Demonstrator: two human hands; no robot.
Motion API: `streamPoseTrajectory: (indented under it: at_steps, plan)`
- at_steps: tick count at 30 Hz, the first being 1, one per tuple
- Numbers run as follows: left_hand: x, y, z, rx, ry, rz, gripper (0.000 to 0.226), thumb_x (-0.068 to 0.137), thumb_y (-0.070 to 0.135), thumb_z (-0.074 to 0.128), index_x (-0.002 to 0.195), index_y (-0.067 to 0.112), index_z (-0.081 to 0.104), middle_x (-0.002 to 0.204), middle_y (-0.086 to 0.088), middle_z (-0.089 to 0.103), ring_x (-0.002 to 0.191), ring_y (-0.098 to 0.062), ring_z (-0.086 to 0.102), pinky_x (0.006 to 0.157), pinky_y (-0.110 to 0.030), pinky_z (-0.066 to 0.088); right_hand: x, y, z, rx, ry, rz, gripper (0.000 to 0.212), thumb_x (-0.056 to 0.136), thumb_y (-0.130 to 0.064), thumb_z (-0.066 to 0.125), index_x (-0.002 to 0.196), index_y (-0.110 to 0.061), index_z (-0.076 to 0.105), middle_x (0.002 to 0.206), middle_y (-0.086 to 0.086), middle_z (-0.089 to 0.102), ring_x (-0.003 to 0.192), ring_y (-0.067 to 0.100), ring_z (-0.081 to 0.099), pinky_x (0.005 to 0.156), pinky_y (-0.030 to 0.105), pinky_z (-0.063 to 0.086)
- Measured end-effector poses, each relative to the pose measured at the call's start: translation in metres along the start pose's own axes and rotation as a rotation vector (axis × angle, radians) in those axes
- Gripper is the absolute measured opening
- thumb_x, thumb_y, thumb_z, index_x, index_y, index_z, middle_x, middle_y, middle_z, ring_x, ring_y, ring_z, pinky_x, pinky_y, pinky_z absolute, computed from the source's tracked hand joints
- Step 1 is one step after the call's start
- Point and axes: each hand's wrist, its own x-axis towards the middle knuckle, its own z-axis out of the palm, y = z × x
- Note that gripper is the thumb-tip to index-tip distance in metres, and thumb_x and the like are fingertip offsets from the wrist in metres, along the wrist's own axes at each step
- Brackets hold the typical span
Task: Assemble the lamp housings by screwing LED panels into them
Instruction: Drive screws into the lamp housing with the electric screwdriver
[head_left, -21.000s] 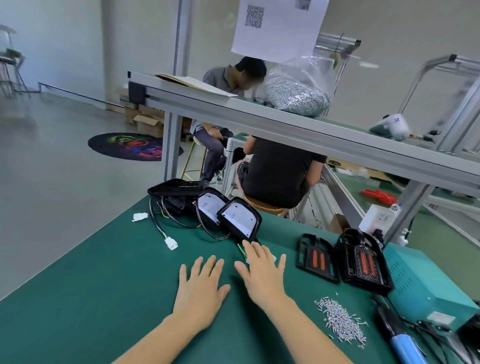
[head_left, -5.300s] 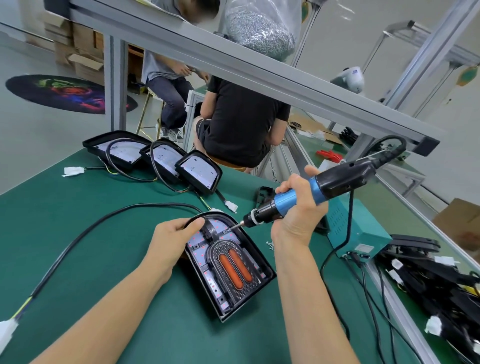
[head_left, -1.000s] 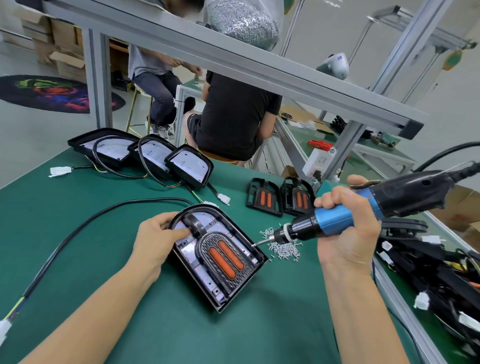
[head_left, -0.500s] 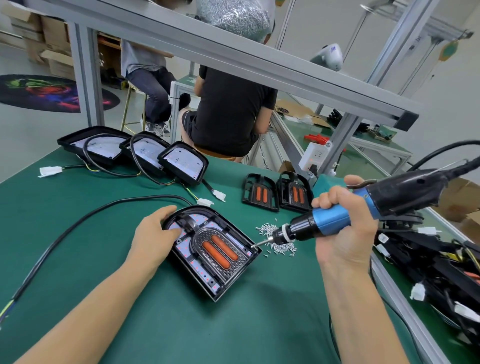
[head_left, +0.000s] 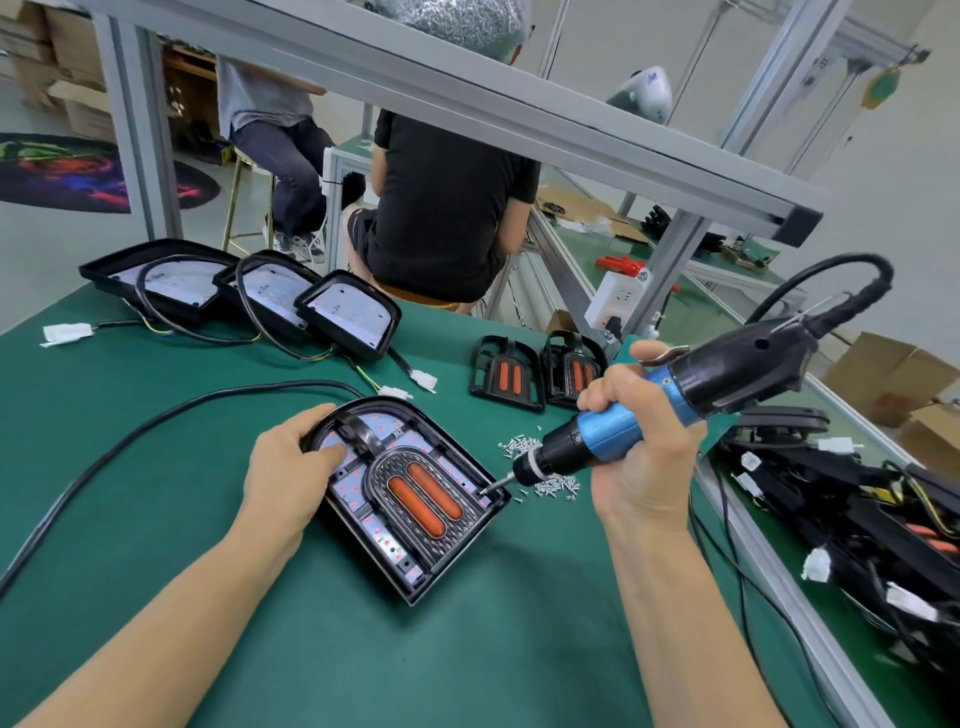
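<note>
I see the housing (head_left: 415, 499) lying flat on the green worktop (head_left: 156, 467), near the middle, its rounded end pointing away from me. The LED panel (head_left: 358, 491) sits inside it, and a black insert with two orange lenses (head_left: 423, 499) covers the panel's centre.

My left hand (head_left: 291, 467) rests on the housing's rounded end. Its grip is spread: the fingers lie fairly straight, and the thumb presses down on the panel just beside the insert's black strap.

My right hand (head_left: 639, 447) holds the screwdriver (head_left: 675, 405). Its grip is wrapped tight round the blue barrel. The tool tilts down to the left, and its bit meets the panel at the housing's right edge. I cannot tell whether a screw sits under the bit.

A scatter of loose screws (head_left: 545, 467) lies on the worktop just right of the housing, under the tool's nose. A black cable (head_left: 156, 426) runs from the housing's far end out to the left.

Three more housings (head_left: 348, 322) stand in an overlapping row at the far left, each with a panel showing and wires trailing to white plugs. Two spare inserts (head_left: 506, 371) lie beyond the screws. A heap of black parts and wiring (head_left: 857, 519) lies at the right, past the worktop's edge.
</note>
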Motion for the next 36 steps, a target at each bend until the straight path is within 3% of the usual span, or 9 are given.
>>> streamPoseTrajectory:
  at_steps: [11, 15, 21, 24, 31, 33, 36]
  plan:
    - [0.0, -0.002, 0.005, -0.099, 0.015, 0.011, 0.062, 0.075, -0.012, 0.057, 0.073, 0.048, 0.069, 0.076, 0.021, 0.071, 0.075, -0.01, 0.063, 0.075, -0.027, 0.05, -0.003, 0.001, 0.005, -0.051, -0.125, -0.008, 0.034, 0.074, 0.005, 0.054, 0.081, -0.027, 0.065, 0.055, -0.002, 0.052, 0.052, 0.016, 0.05, 0.056, 0.027, 0.043]
    - [0.0, -0.003, 0.007, -0.122, 0.036, -0.001, 0.054, 0.075, -0.013, 0.057, 0.08, 0.04, 0.069, 0.08, 0.018, 0.071, 0.076, -0.01, 0.064, 0.079, -0.029, 0.049, -0.006, 0.004, 0.005, -0.065, -0.17, -0.01, 0.035, 0.073, 0.004, 0.054, 0.081, -0.028, 0.065, 0.055, -0.002, 0.051, 0.054, 0.018, 0.048, 0.058, 0.028, 0.041]
    - [0.0, -0.003, 0.01, -0.2, 0.048, -0.024, 0.041, 0.078, -0.015, 0.056, 0.099, 0.019, 0.068, 0.088, 0.005, 0.07, 0.073, -0.007, 0.063, 0.072, -0.025, 0.048, -0.005, 0.006, 0.003, -0.061, -0.137, -0.001, 0.033, 0.074, 0.004, 0.053, 0.088, -0.025, 0.062, 0.057, -0.003, 0.052, 0.055, 0.018, 0.049, 0.059, 0.029, 0.042]
    - [0.0, -0.003, 0.01, -0.224, 0.038, -0.031, 0.039, 0.078, -0.015, 0.058, 0.093, 0.02, 0.068, 0.089, 0.0, 0.069, 0.076, -0.014, 0.062, 0.075, -0.027, 0.049, -0.004, 0.005, 0.002, -0.032, -0.101, 0.014, 0.029, 0.075, 0.004, 0.054, 0.089, -0.022, 0.056, 0.059, -0.003, 0.053, 0.054, 0.017, 0.05, 0.06, 0.027, 0.044]
    - [0.002, -0.003, 0.011, -0.239, 0.004, -0.083, 0.043, 0.077, -0.017, 0.057, 0.087, 0.024, 0.069, 0.08, 0.001, 0.069, 0.069, -0.014, 0.061, 0.07, -0.026, 0.05, -0.004, 0.006, 0.003, 0.007, -0.124, 0.043, 0.028, 0.075, 0.001, 0.059, 0.079, -0.027, 0.059, 0.066, -0.001, 0.054, 0.054, 0.017, 0.049, 0.059, 0.027, 0.045]
    - [0.004, -0.002, 0.01, -0.224, -0.011, -0.109, 0.04, 0.074, -0.017, 0.056, 0.089, 0.018, 0.07, 0.078, 0.0, 0.069, 0.07, -0.016, 0.06, 0.07, -0.028, 0.049, -0.004, 0.007, 0.003, 0.001, -0.127, 0.042, 0.028, 0.074, 0.0, 0.06, 0.079, -0.027, 0.059, 0.064, -0.002, 0.054, 0.055, 0.018, 0.049, 0.059, 0.028, 0.045]
    - [0.011, 0.004, 0.01, -0.191, -0.022, -0.198, 0.022, 0.072, -0.006, 0.055, 0.073, 0.012, 0.068, 0.069, -0.003, 0.061, 0.066, -0.022, 0.051, 0.066, -0.031, 0.044, -0.005, 0.012, 0.004, -0.034, -0.124, 0.047, 0.028, 0.069, 0.0, 0.064, 0.083, -0.022, 0.055, 0.061, -0.002, 0.053, 0.057, 0.021, 0.046, 0.061, 0.03, 0.043]
